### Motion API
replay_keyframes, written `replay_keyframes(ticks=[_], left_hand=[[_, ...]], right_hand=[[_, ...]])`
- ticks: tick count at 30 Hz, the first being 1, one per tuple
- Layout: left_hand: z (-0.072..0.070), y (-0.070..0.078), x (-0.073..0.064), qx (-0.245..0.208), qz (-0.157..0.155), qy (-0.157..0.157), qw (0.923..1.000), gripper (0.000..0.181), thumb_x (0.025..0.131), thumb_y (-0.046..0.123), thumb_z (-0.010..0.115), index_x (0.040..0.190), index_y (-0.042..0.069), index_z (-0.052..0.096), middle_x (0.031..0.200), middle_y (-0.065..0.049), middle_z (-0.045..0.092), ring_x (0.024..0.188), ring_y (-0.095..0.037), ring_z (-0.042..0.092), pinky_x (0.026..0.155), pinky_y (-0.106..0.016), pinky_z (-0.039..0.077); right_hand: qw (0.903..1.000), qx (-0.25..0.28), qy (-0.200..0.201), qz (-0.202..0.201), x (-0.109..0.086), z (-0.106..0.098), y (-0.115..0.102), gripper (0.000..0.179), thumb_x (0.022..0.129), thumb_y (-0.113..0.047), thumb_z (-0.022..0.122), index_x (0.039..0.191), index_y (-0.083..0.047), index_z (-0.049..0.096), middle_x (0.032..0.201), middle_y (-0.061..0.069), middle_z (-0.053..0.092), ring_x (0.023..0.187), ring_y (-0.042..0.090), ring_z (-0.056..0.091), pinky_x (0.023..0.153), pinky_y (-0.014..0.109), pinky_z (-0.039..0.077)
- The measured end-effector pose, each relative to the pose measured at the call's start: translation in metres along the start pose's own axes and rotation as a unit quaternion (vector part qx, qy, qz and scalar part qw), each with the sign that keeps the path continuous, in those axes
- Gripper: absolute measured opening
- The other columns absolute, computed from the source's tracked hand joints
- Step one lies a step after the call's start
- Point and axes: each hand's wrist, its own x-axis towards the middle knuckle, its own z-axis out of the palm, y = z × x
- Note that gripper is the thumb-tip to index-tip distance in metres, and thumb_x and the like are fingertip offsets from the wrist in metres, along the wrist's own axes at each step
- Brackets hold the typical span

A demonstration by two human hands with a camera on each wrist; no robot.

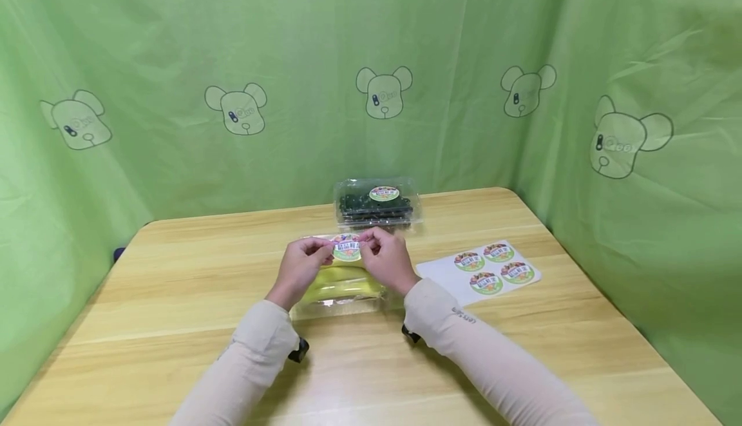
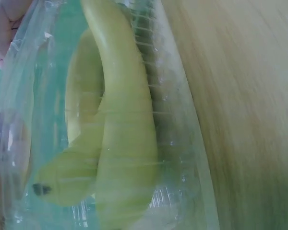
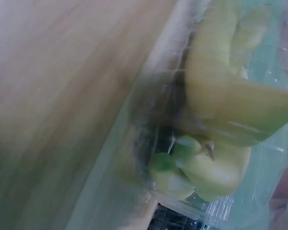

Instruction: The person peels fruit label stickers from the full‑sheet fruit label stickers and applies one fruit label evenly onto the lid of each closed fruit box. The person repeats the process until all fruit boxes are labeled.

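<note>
In the head view, my left hand [image 1: 300, 266] and right hand [image 1: 388, 263] pinch opposite edges of a round fruit-print sticker [image 1: 347, 249]. They hold it level over a clear plastic box [image 1: 339, 305] on the table. Yellow bananas [image 2: 127, 120] show through the box wall in the left wrist view. From the right wrist, greenish banana stem ends [image 3: 185, 167] appear behind the clear plastic. Part of the box lid is hidden under the hands and the sticker.
Behind the bananas stands another clear box [image 1: 377, 205] of dark contents, with a similar label [image 1: 384, 193] on its lid. A white sheet [image 1: 443, 278] bearing several round stickers [image 1: 485, 283] lies to the right on the wooden table [image 1: 174, 310]. Green curtains surround the table's far sides.
</note>
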Motion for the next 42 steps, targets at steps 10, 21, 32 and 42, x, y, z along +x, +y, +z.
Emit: replay_keyframes(ticks=[10,21,32,42], left_hand=[[-0.0013,-0.0028,0.0041,0.022,-0.011,0.012,0.9996,0.011,0.093,0.003,0.061,0.095,-0.005,0.068,0.088,-0.012,0.063,0.077,-0.018,0.06,0.075,-0.032,0.058],[0.0029,0.0015,0.0072,0.059,-0.028,0.028,0.9975,0.009,0.092,0.006,0.063,0.09,-0.001,0.069,0.081,-0.008,0.061,0.071,-0.02,0.056,0.066,-0.035,0.053],[0.0022,0.0013,0.0056,0.101,-0.014,0.024,0.9945,0.013,0.083,0.002,0.068,0.096,0.005,0.066,0.083,-0.005,0.06,0.072,-0.016,0.053,0.059,-0.025,0.047],[0.0018,0.0004,0.0048,0.126,-0.033,0.037,0.9908,0.014,0.083,0.003,0.068,0.097,0.004,0.068,0.084,-0.004,0.059,0.071,-0.016,0.052,0.059,-0.025,0.046]], right_hand=[[0.999,-0.04,-0.005,-0.016,0.0013,0.0024,0.0004,0.009,0.085,-0.001,0.058,0.089,-0.004,0.066,0.07,-0.001,0.061,0.062,0.011,0.058,0.06,0.025,0.054],[0.9979,-0.052,-0.037,-0.01,0.0025,-0.003,-0.0011,0.004,0.089,-0.006,0.062,0.09,-0.003,0.065,0.077,0.001,0.062,0.07,0.014,0.061,0.069,0.026,0.056],[0.9967,-0.056,-0.059,-0.01,0.003,-0.0019,-0.0005,0.004,0.09,-0.009,0.063,0.091,-0.006,0.065,0.077,-0.001,0.06,0.071,0.013,0.06,0.07,0.027,0.055],[0.9956,-0.056,-0.075,-0.002,0.0021,0.0006,-0.0001,0.005,0.09,-0.01,0.064,0.092,-0.005,0.064,0.078,-0.001,0.061,0.073,0.014,0.06,0.071,0.029,0.055]])
